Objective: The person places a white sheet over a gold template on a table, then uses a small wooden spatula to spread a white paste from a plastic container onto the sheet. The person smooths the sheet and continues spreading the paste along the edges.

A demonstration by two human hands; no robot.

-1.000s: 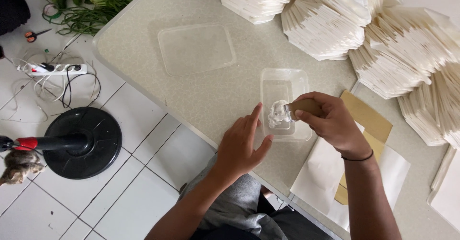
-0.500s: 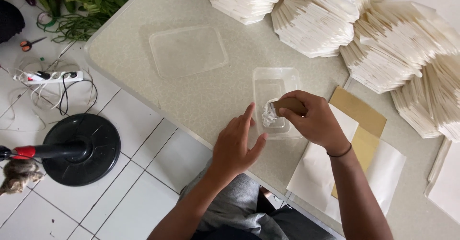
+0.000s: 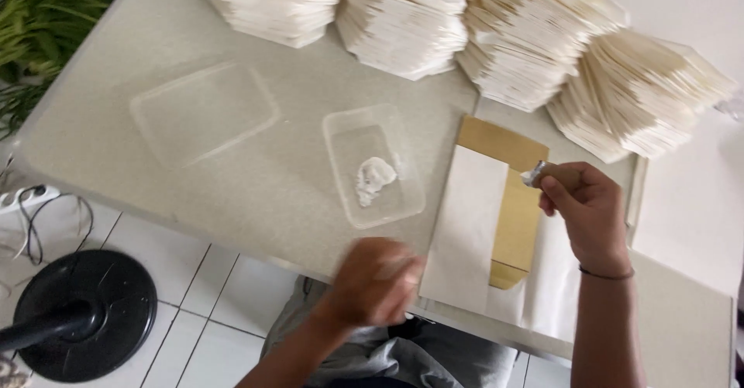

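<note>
Head view: right hand (image 3: 590, 210) clamped on small paste-tipped brown stick (image 3: 542, 174), 3 o'clock of clear rectangular plastic tub (image 3: 373, 165) holding white paste; left hand (image 3: 377, 279) blurred, grip unclear.

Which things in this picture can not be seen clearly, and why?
- Left hand: motion blur hides the fingers.
- Tool in the right hand: the fingers cover all but its white-smeared tip.
- Paper stacks: cut off by the top edge.
- Black round base: cut off at the left edge.

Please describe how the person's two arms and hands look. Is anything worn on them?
Both forearms are bare, with no sleeves or gloves. The right hand has a thin dark band around its wrist. The left hand is blurred; no ring or watch can be made out.
</note>
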